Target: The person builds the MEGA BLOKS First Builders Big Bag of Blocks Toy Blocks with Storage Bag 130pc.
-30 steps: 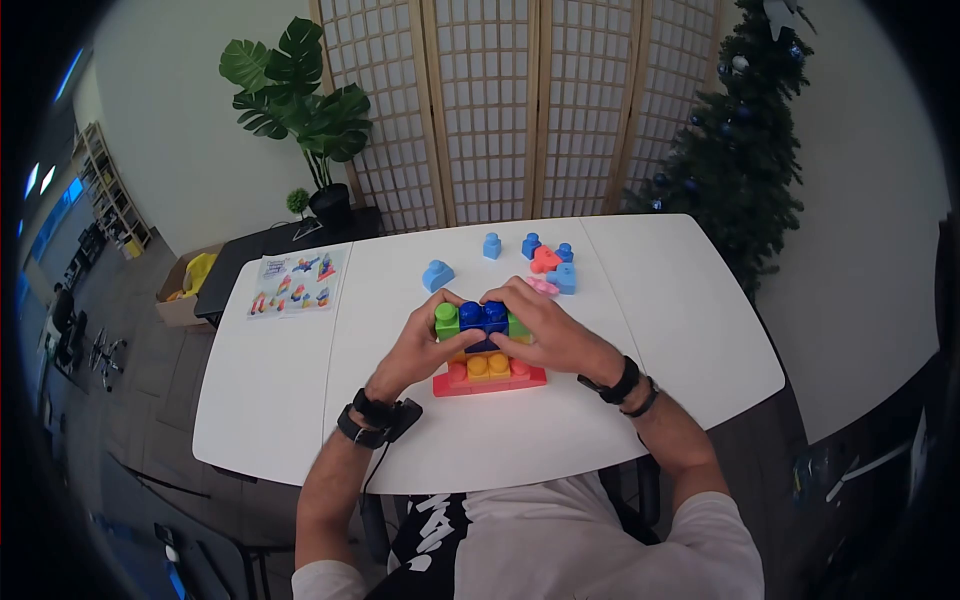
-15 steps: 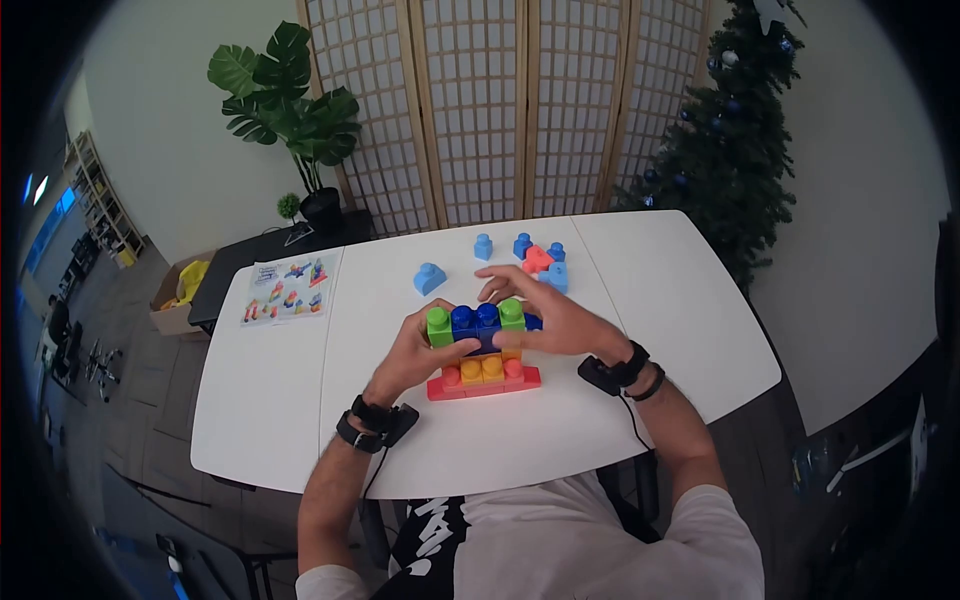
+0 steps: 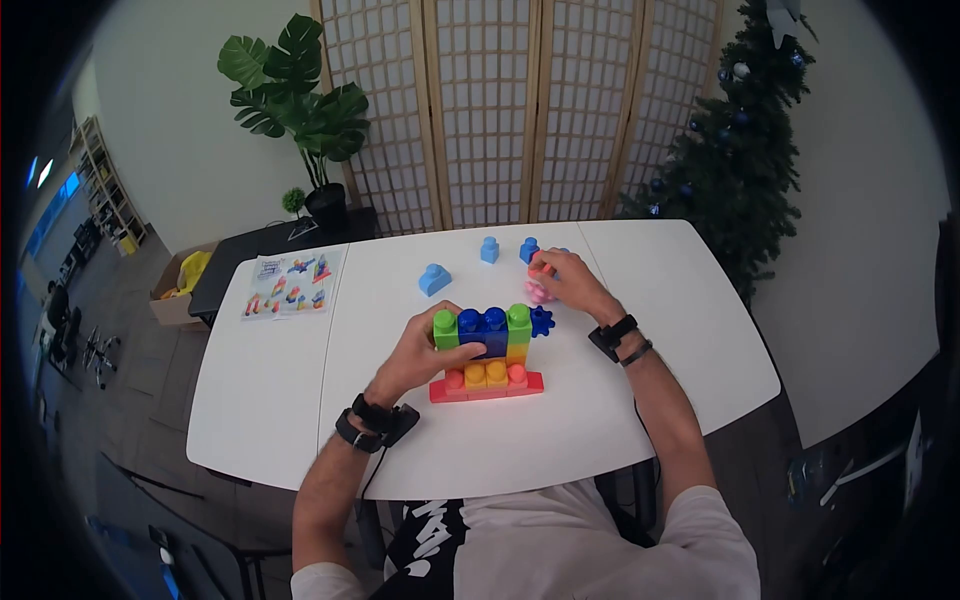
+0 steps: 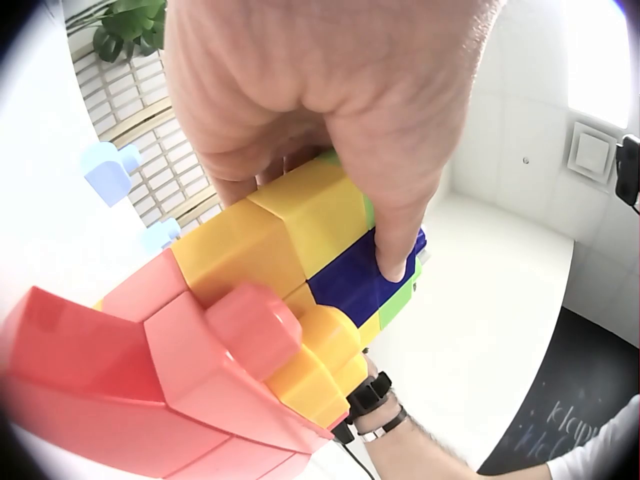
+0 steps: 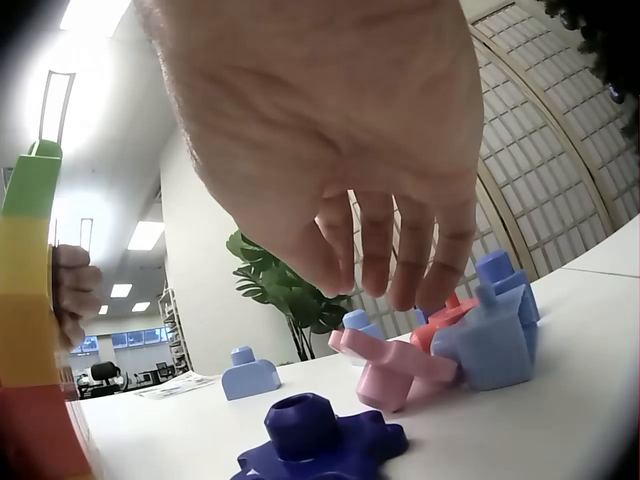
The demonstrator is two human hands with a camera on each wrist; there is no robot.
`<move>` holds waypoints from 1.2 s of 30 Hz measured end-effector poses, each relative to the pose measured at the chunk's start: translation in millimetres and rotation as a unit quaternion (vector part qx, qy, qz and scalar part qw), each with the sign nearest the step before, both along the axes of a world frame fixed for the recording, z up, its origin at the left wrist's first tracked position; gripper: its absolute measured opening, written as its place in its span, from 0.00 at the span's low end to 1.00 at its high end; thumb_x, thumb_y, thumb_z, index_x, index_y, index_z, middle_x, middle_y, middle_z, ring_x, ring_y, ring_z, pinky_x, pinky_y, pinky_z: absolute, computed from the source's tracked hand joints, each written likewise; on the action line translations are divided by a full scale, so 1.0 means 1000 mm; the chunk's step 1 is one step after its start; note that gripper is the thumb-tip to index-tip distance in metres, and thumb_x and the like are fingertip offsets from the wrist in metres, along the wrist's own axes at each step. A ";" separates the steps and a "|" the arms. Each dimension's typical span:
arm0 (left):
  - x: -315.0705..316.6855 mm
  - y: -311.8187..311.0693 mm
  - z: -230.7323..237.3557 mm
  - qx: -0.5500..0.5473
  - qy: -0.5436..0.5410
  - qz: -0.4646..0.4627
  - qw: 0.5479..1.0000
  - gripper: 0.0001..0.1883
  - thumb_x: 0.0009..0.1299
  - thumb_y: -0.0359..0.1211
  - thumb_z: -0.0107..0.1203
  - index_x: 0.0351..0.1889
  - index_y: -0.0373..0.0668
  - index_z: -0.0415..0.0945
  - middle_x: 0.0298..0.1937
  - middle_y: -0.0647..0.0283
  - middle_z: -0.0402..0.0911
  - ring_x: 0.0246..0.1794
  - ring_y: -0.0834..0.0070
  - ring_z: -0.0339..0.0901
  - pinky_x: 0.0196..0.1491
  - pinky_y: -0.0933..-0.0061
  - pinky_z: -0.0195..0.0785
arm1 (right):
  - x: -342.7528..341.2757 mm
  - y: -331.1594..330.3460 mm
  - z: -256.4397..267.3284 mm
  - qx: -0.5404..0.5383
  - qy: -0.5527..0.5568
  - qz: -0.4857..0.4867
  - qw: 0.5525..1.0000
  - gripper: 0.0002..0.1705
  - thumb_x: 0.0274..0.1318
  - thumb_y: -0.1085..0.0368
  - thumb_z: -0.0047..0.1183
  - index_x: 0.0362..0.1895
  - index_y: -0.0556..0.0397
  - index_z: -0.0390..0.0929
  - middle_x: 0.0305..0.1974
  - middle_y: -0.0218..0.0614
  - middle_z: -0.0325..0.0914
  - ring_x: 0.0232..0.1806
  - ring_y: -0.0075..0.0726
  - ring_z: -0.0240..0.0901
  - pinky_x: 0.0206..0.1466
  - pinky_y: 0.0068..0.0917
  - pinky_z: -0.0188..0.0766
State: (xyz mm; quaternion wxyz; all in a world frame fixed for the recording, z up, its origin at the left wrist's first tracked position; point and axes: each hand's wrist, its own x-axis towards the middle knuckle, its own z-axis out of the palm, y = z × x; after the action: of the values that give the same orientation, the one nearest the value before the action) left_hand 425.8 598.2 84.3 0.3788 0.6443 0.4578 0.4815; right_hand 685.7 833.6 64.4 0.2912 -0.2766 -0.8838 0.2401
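Block tower (image 3: 497, 345) sits on the white surface (image 3: 260, 400), four colours joined, so much looks built. Pink gear (image 5: 385, 385) and pale blue block (image 3: 434, 280) are still loose. Left hand (image 3: 425, 348): fingers clamped on the tower. Right hand (image 3: 567, 280): fingers apart, near the gear. Blocks look like smooth, shiny plastic with fat, round bumps.

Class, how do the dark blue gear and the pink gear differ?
Pose: the dark blue gear lies stub-up; the pink gear sits stub-down. Place: the dark blue gear is nearer the block build, the pink gear nearer the right hand. Both are toothed and rest on the table.
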 end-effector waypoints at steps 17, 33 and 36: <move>0.004 -0.004 0.003 0.007 -0.007 0.009 1.000 0.19 0.73 0.31 0.76 0.53 0.42 0.76 0.46 0.69 0.87 0.46 0.86 0.84 0.49 0.80 0.81 | -0.158 -0.003 -0.027 0.035 -0.072 0.222 0.972 0.40 0.62 0.72 0.59 0.80 0.52 0.68 0.74 0.50 0.74 0.77 0.59 0.69 0.82 0.47 0.65; 0.004 -0.002 -0.002 0.007 -0.002 0.012 1.000 0.18 0.73 0.32 0.77 0.51 0.41 0.76 0.45 0.68 0.87 0.45 0.84 0.84 0.48 0.79 0.82 | -0.030 -0.102 0.124 -0.097 0.139 0.193 0.966 0.29 0.66 0.64 0.73 0.70 0.50 0.82 0.53 0.37 0.88 0.53 0.31 0.87 0.65 0.34 0.84; 0.005 -0.002 -0.001 -0.002 -0.013 0.010 1.000 0.18 0.73 0.33 0.77 0.51 0.41 0.76 0.45 0.67 0.86 0.46 0.84 0.83 0.49 0.78 0.82 | -0.023 -0.108 0.130 -0.025 0.118 0.181 0.976 0.29 0.66 0.62 0.73 0.69 0.49 0.84 0.54 0.37 0.88 0.53 0.31 0.88 0.62 0.34 0.85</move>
State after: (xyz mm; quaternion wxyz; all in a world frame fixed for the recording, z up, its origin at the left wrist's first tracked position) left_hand 430.7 595.9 83.5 0.3809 0.6329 0.4602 0.4925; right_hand 663.0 725.7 194.8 0.3382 -0.0890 -0.8723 0.3417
